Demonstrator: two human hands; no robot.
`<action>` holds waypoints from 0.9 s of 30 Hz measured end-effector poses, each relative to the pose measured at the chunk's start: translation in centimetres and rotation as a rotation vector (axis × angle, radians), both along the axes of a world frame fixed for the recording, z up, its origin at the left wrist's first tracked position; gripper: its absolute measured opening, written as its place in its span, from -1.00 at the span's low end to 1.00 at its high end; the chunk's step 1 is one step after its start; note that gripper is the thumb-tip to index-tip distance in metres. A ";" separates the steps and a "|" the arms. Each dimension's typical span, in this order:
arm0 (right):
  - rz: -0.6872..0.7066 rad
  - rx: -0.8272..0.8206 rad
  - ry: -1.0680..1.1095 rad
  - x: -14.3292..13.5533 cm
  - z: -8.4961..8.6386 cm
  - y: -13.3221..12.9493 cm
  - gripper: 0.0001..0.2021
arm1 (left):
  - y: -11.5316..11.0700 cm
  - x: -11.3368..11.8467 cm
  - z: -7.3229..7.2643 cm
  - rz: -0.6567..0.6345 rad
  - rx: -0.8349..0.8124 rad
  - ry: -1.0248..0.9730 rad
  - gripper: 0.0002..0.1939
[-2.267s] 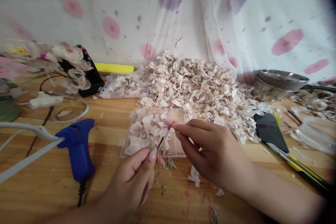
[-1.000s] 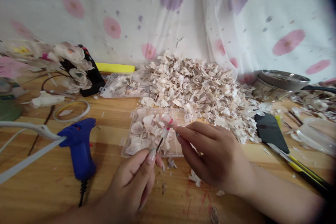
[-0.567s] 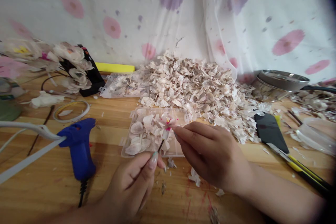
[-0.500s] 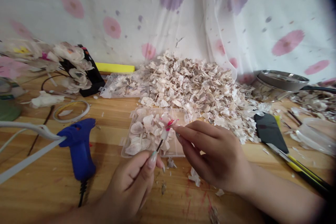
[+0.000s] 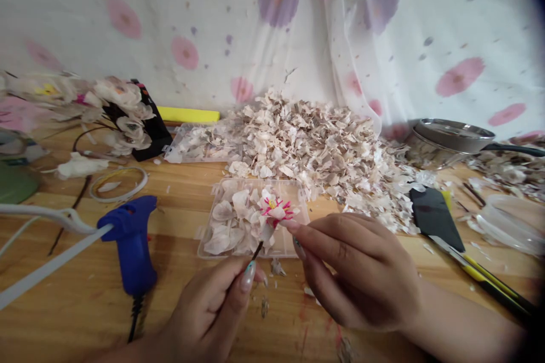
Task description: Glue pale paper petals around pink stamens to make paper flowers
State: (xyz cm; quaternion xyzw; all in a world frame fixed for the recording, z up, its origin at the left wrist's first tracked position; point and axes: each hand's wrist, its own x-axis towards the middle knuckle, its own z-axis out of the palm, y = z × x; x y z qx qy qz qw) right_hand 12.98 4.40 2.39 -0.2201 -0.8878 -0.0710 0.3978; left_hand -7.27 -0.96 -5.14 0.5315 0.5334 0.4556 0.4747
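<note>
I am monitoring the head view remotely and am reading no text, label, brand, number or sign on any surface, including the blue hot glue gun [image 5: 135, 255] and utility knife [image 5: 482, 278].

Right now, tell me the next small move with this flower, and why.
Perhaps roll the dark stem slightly with the left hand, which pinches it below the pink-and-white flower; the right hand is at the flower's right edge only.
</note>
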 end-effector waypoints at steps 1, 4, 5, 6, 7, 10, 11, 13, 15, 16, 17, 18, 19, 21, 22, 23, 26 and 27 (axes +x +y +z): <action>-0.002 0.001 0.000 0.0 0.0 0.0 -0.77 | 0.0 0.0 0.0 -0.006 -0.003 0.010 -0.65; 0.011 0.002 -0.002 0.1 0.2 -0.1 -0.74 | -0.1 0.0 0.0 -0.034 -0.009 0.040 -0.61; 0.013 -0.001 -0.009 0.2 0.3 -0.1 -0.73 | -0.1 0.1 -0.1 -0.043 -0.016 0.033 -0.60; 0.019 -0.001 -0.020 0.3 0.5 -0.2 -0.73 | -0.1 0.1 -0.2 -0.049 -0.028 0.018 -0.58; 0.029 -0.003 -0.043 0.4 0.6 -0.3 -0.74 | -0.1 0.2 -0.2 -0.060 -0.046 -0.005 -0.56; 0.091 0.027 -0.076 0.6 1.0 -0.6 -0.86 | 0.1 0.5 -0.2 -0.054 -0.129 -0.073 -0.51; 0.113 0.033 -0.070 0.6 1.0 -0.6 -0.90 | 0.2 0.6 -0.1 -0.049 -0.147 -0.083 -0.50; 0.120 0.024 -0.037 0.5 0.7 -0.6 -0.90 | 0.4 0.8 0.2 -0.033 -0.155 -0.086 -0.47; 0.099 -0.001 -0.028 0.4 0.2 -0.5 -0.84 | 0.5 1.0 0.6 -0.010 -0.151 -0.081 -0.45; 0.087 -0.009 -0.027 0.3 0.0 -0.4 -0.82 | 0.5 1.1 0.7 0.004 -0.152 -0.079 -0.45; 0.080 -0.008 -0.026 0.2 -0.3 -0.3 -0.81 | 0.4 1.1 0.9 0.019 -0.154 -0.076 -0.44; 0.078 -0.006 -0.025 0.1 -0.5 -0.2 -0.82 | 0.4 1.2 1.0 0.032 -0.155 -0.072 -0.43; 0.083 -0.003 -0.027 0.1 -0.8 -0.2 -0.82 | 0.3 1.2 1.1 0.034 -0.154 -0.070 -0.43; 0.089 -0.004 -0.027 -0.1 -1.1 -0.1 -0.83 | 0.2 1.2 1.1 0.030 -0.147 -0.066 -0.43; 0.089 -0.006 -0.028 -0.1 -1.2 0.0 -0.83 | 0.2 1.2 1.1 0.029 -0.145 -0.062 -0.43; 0.087 -0.004 -0.024 -0.2 -1.3 0.0 -0.83 | 0.2 1.1 0.9 0.027 -0.142 -0.058 -0.44; 0.079 -0.001 -0.023 -0.3 -1.5 0.2 -0.83 | 0.3 0.8 0.2 -0.006 -0.107 -0.063 -0.48; 0.086 0.002 -0.019 -0.4 -1.6 0.3 -0.83 | 0.4 0.7 -0.1 -0.034 -0.085 -0.070 -0.49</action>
